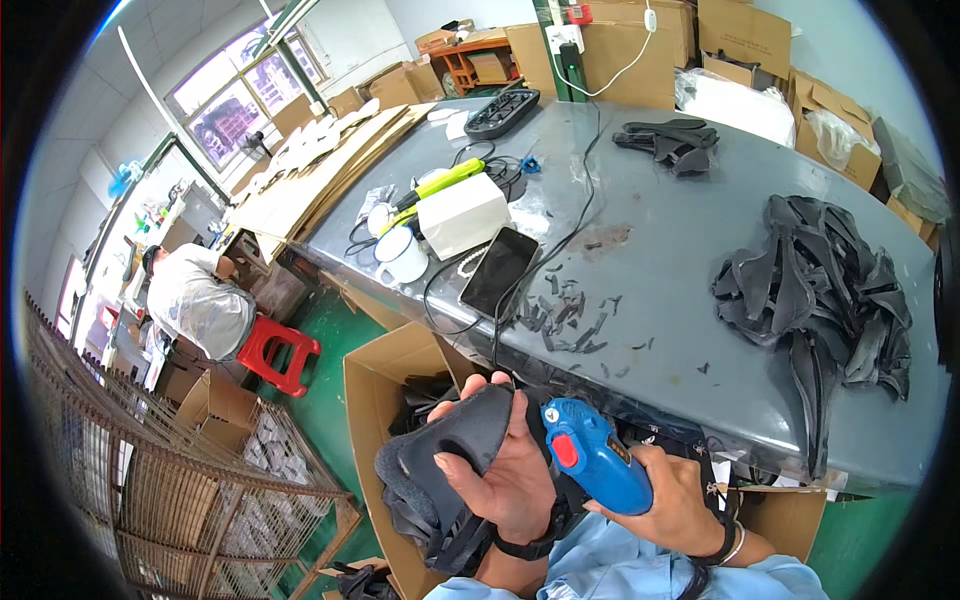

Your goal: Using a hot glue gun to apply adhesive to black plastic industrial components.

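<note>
We watch left hand (518, 492) pinch dark piece (425, 450) over open box (400, 360), thumb in front, fingers behind, presumably steadying it; right hand (678, 505) wraps fingers round blue tool (612, 470), nose near piece, likely for control.

Pale walls (845, 60) and a bright window (222, 125) rise above a green floor (325, 410).

Dark pieces (805, 265) on grey table (680, 255)

The tool (600, 460) is right of the piece (425, 452), before the table (665, 250).
</note>
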Motion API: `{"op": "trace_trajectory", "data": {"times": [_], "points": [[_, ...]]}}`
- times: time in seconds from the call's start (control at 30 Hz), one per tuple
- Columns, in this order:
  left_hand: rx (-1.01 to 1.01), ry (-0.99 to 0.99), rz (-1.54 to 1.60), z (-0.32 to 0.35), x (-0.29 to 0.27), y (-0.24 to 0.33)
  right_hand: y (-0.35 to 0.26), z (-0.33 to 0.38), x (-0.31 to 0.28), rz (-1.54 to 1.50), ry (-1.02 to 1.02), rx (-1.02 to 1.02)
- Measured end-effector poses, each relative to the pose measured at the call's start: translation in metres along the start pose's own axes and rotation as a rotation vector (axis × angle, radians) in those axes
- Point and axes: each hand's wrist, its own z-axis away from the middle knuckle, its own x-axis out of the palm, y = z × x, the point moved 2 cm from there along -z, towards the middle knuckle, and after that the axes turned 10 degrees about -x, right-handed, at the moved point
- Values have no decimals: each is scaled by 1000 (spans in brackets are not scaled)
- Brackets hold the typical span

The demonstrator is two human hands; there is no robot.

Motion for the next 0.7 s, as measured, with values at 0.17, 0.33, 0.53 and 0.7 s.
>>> {"op": "trace_trajectory", "data": {"times": [0.17, 0.33, 0.53, 0.7], "points": [[46, 147, -185, 4, -2, -2, -1, 1, 4, -21, 9, -48], [31, 108, -262, 5, -17, 5, -2, -1, -1, 5, 16, -74], [-242, 128, -364, -6, -4, 30, 11, 4, -4, -16, 39, -82], [-332, 134, -486, -10, -1, 42, 15, 7, -4, 83, 61, -142]]}}
